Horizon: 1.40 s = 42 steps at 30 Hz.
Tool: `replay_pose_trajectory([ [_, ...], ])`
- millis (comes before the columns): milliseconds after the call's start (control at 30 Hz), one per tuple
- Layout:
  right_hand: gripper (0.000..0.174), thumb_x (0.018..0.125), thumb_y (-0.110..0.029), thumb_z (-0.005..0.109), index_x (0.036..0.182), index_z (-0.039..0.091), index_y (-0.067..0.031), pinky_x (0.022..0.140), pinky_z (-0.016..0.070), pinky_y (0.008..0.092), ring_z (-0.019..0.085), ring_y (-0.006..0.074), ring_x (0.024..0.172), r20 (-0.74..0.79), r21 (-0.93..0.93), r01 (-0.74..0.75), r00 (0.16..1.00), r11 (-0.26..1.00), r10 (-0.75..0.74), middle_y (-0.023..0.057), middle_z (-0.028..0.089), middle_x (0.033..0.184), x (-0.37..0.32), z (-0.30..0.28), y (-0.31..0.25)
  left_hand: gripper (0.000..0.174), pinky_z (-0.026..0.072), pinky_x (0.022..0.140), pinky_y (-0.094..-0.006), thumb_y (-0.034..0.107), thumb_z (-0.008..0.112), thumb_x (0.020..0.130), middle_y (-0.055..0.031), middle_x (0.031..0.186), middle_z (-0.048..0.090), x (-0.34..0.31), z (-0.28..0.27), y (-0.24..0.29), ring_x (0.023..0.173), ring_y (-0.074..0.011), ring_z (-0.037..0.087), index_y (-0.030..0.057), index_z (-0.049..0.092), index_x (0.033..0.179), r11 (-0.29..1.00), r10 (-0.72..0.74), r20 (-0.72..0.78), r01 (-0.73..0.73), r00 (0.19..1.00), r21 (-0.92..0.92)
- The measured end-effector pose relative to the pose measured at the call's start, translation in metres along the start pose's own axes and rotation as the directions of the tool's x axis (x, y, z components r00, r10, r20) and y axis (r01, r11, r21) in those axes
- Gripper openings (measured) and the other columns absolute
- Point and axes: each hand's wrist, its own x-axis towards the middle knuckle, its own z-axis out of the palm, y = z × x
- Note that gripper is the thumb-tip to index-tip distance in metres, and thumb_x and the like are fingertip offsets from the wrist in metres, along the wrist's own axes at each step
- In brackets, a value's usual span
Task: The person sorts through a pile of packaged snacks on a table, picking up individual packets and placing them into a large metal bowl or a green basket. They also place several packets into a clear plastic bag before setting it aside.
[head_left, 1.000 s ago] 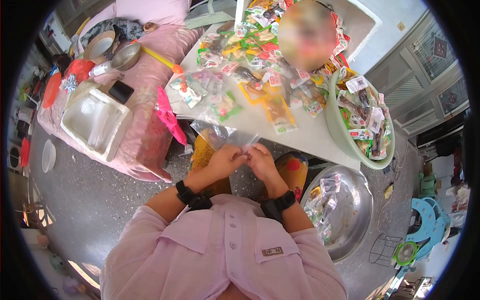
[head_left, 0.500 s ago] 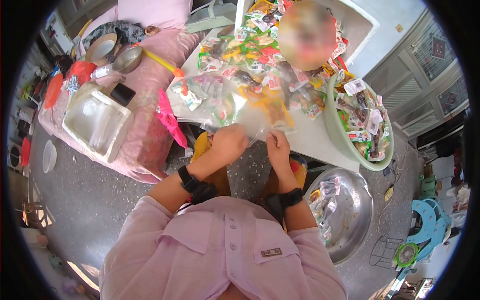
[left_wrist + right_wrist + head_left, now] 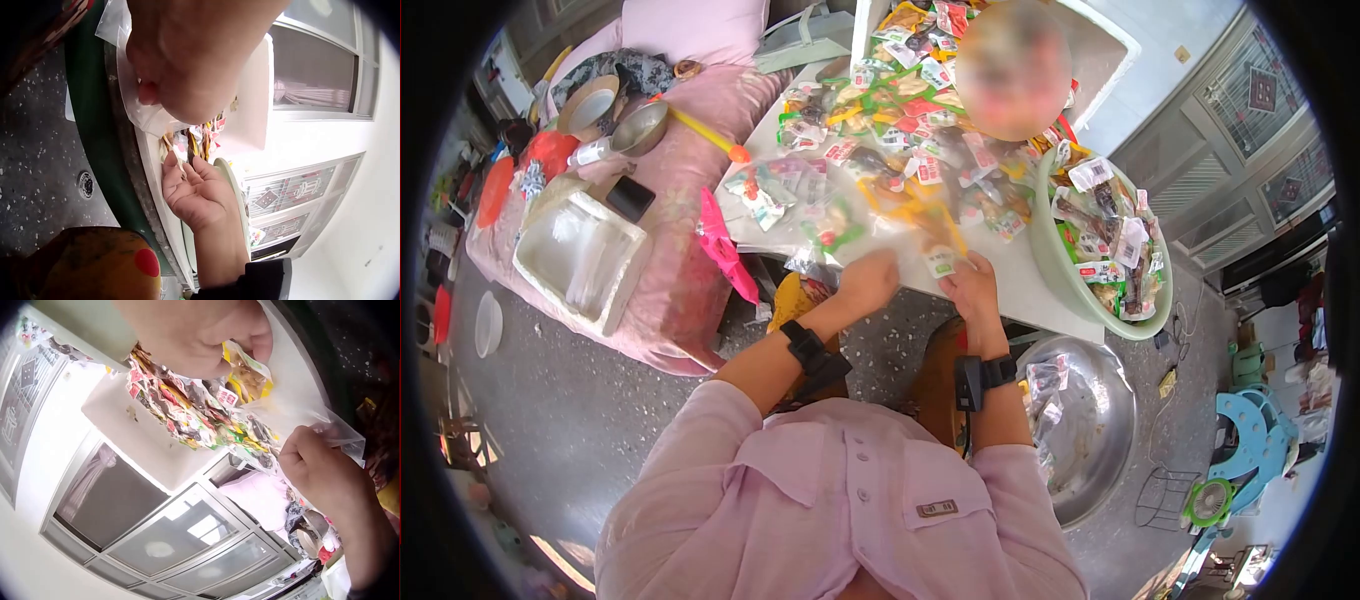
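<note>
My left hand (image 3: 870,282) grips the edge of a clear plastic bag (image 3: 340,434) at the table's front edge. The bag's film spreads over the tabletop and blurs the packets beneath it. To its right, my right hand (image 3: 972,288) pinches the near end of a yellow-edged food packet (image 3: 250,381) with brown contents. In the left wrist view, the fingers of that right hand (image 3: 199,194) are curled around the packet's end. Several more sealed food packets (image 3: 890,160) lie in a loose spread beyond both hands.
A pale green tub (image 3: 1048,270) full of packets stands at the table's (image 3: 1040,295) right. Behind is a white foam box (image 3: 1105,50) with more packets. A metal basin (image 3: 1105,440) sits on the floor at right. Left is a bed (image 3: 685,200) holding a foam tray (image 3: 585,260).
My hands, together on the bag at first, have moved apart and forward. The right hand let go of the bag and took hold of a yellow-edged packet; the left kept the bag.
</note>
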Motion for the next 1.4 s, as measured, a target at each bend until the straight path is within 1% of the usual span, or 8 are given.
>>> replay_pose_trajectory([
  [67, 0.044, 0.071, -0.004, 0.053, 0.111, 0.034, -0.0012, 0.055, 0.0463, 0.0248, 0.054, 0.0166, 0.071, -0.037, 0.128, 0.03, 0.999, 0.991, -0.025, 0.012, 0.049, 0.091, 0.0, 0.015, -0.003, 0.009, 0.0415, 0.059, -0.0396, 0.014, 0.045, 0.073, -0.0156, 0.071, 0.053, 0.001, 0.0, -0.001, 0.069, -0.0329, 0.052, 0.0058, 0.048, 0.075, 0.999, -0.027, 0.023, 0.027, 0.999, -0.019],
  [167, 0.036, 0.072, -0.001, 0.05, 0.107, 0.04, -0.0003, 0.06, 0.0461, 0.0247, 0.054, 0.0164, 0.073, -0.012, -0.025, 0.111, 0.994, 0.994, -0.111, 0.0119, 0.052, 0.09, 0.028, 0.012, 0.01, 0.013, 0.0398, 0.062, -0.0418, 0.017, 0.042, 0.074, -0.0158, 0.072, 0.052, 0.001, -0.003, -0.002, 0.071, -0.0338, 0.051, 0.0053, 0.047, 0.073, 0.998, -0.037, 0.033, 0.039, 0.999, -0.055],
  [267, 0.028, 0.074, 0.001, 0.047, 0.102, 0.046, 0.0008, 0.063, 0.0452, 0.0241, 0.054, 0.0154, 0.075, -0.088, -0.233, 0.448, 0.874, 0.863, -0.478, 0.0114, 0.053, 0.09, 0.025, 0.013, 0.016, 0.015, 0.039, 0.063, -0.0429, 0.018, 0.041, 0.075, -0.0157, 0.072, 0.051, 0.0, -0.002, -0.001, 0.071, -0.0343, 0.05, 0.0051, 0.047, 0.072, 0.998, -0.028, 0.033, 0.03, 0.999, -0.061],
  [467, 0.027, 0.075, 0.004, 0.044, 0.102, 0.046, 0.0016, 0.067, 0.0443, 0.0237, 0.054, 0.0144, 0.078, -0.153, -0.08, 0.542, 0.822, 0.836, -0.548, 0.0104, 0.053, 0.094, -0.011, -0.025, 0.007, 0.013, 0.0406, 0.062, -0.0408, 0.017, 0.044, 0.074, -0.0158, 0.073, 0.053, 0.003, -0.001, 0.005, 0.072, -0.0335, 0.051, 0.0057, 0.048, 0.075, 0.999, -0.038, 0.039, 0.039, 0.999, -0.022],
  [767, 0.026, 0.072, 0.01, 0.042, 0.096, 0.047, -0.0001, 0.071, 0.0465, 0.0298, 0.055, 0.0189, 0.081, 0.055, 0.315, 0.377, 0.909, 0.871, -0.414, 0.0118, 0.053, 0.093, -0.065, -0.038, -0.017, 0.011, 0.0409, 0.061, -0.0403, 0.015, 0.045, 0.075, -0.0173, 0.072, 0.054, 0.005, 0.009, 0.01, 0.071, -0.0341, 0.052, 0.0051, 0.049, 0.078, 0.997, -0.01, 0.048, 0.013, 0.999, -0.079],
  [867, 0.024, 0.072, 0.01, 0.041, 0.093, 0.047, -0.0005, 0.073, 0.047, 0.0328, 0.055, 0.0209, 0.08, 0.124, 0.347, 0.281, 0.932, 0.895, -0.341, 0.0126, 0.054, 0.09, -0.055, -0.034, -0.01, 0.011, 0.0406, 0.061, -0.0401, 0.014, 0.044, 0.076, -0.0179, 0.072, 0.053, 0.007, 0.009, 0.008, 0.072, -0.0346, 0.051, 0.0045, 0.048, 0.079, 0.996, -0.001, 0.035, 0.004, 0.999, -0.085],
  [1167, 0.027, 0.071, 0.009, 0.042, 0.096, 0.048, -0.0002, 0.064, 0.0481, 0.0288, 0.056, 0.0182, 0.073, 0.117, 0.188, 0.132, 0.981, 0.973, -0.156, 0.0113, 0.054, 0.088, -0.024, -0.054, 0.01, 0.013, 0.0397, 0.064, -0.0401, 0.016, 0.042, 0.077, -0.0175, 0.076, 0.053, 0.011, 0.005, -0.002, 0.075, -0.0345, 0.051, 0.0043, 0.047, 0.08, 0.994, -0.03, 0.139, 0.044, 0.99, -0.097],
  [1400, 0.028, 0.071, 0.007, 0.043, 0.098, 0.049, -0.0011, 0.059, 0.0455, 0.0233, 0.055, 0.0135, 0.068, 0.119, -0.065, 0.24, 0.965, 0.969, -0.232, 0.0088, 0.056, 0.083, -0.011, -0.057, 0.025, 0.013, 0.0401, 0.066, -0.039, 0.015, 0.042, 0.077, -0.016, 0.079, 0.053, 0.013, 0.007, 0.001, 0.078, -0.0331, 0.05, 0.0046, 0.049, 0.08, 0.996, 0.032, 0.203, -0.014, 0.979, -0.09],
])
